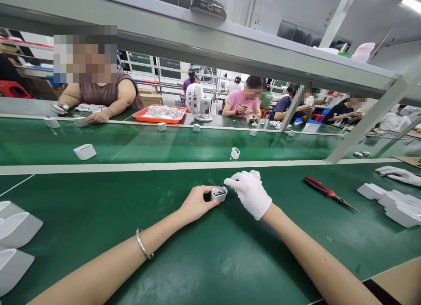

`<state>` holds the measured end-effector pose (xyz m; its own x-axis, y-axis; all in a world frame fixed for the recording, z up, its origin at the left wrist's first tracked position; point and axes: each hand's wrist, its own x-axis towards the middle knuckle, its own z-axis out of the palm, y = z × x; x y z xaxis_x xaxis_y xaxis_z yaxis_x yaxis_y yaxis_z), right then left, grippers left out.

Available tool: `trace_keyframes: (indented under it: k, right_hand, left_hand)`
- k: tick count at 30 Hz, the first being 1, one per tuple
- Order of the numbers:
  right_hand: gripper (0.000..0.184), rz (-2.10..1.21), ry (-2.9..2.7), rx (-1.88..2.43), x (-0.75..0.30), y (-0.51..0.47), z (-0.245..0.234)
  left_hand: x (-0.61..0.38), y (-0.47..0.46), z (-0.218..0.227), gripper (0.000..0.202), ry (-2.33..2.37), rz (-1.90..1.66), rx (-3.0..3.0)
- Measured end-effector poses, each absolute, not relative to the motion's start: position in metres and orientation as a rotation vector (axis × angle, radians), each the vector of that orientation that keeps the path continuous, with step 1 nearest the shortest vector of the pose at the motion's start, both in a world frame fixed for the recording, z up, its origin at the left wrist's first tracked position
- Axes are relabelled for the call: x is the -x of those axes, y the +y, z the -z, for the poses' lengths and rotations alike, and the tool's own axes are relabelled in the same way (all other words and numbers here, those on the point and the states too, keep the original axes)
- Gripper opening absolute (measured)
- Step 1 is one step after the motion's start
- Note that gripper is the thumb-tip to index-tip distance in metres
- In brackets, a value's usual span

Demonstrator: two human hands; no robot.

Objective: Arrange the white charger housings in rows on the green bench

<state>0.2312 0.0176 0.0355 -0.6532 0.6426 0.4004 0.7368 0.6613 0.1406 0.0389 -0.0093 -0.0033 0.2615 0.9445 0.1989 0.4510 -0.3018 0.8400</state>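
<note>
A long green work table (98, 226) fills the lower view, and past its white edge strip runs a green conveyor belt (164, 142) under a grey overhead shelf (230, 50). Across the belt several people sit at another bench, where an orange tray (158, 115) of small pale parts and a white desk fan (196, 101) stand. White plastic housings (391, 204) lie in a row at the far right of the table, a co-worker's gloved hand (399, 174) resting just behind them, and more white shells (15, 235) sit at the left edge. Red-handled pliers (324, 191) lie on the table, well apart from the person's hands. Small white cases ride the belt, one (84, 151) to the left and one (235, 153) near the middle. The bare left hand (196, 203), a bracelet (143, 244) on its wrist, pinches a small white charger case (219, 193) by its left side, holding it on the table near the white strip, its open top showing parts inside. The right hand (250, 192), in a white glove, curls loosely with its fingertips touching the case's right edge.
</note>
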Motion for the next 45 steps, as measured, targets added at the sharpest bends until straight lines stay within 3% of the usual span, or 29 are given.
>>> trace_keyframes:
  k: [26, 33, 40, 45]
  right_hand:
    - [0.029, 0.466, -2.721, 1.087, -0.225, 0.020, -0.046]
    - [0.027, 0.237, -2.603, 1.264, -0.252, 0.033, -0.040]
    - [0.031, 0.334, -2.519, 1.608, -0.249, 0.047, -0.003]
    - [0.037, 0.373, -2.361, 1.453, -0.230, 0.036, 0.000]
  left_hand:
    - [-0.038, -0.009, 0.002, 0.030, 1.268, -0.925, -1.912]
    - [-0.039, -0.011, 0.006, 0.034, 1.289, -0.942, -1.915]
    - [-0.019, 0.022, 0.008, 0.028, 1.700, -1.147, -1.801]
    - [0.023, 0.070, -0.018, 0.028, 1.923, -1.252, -1.675]
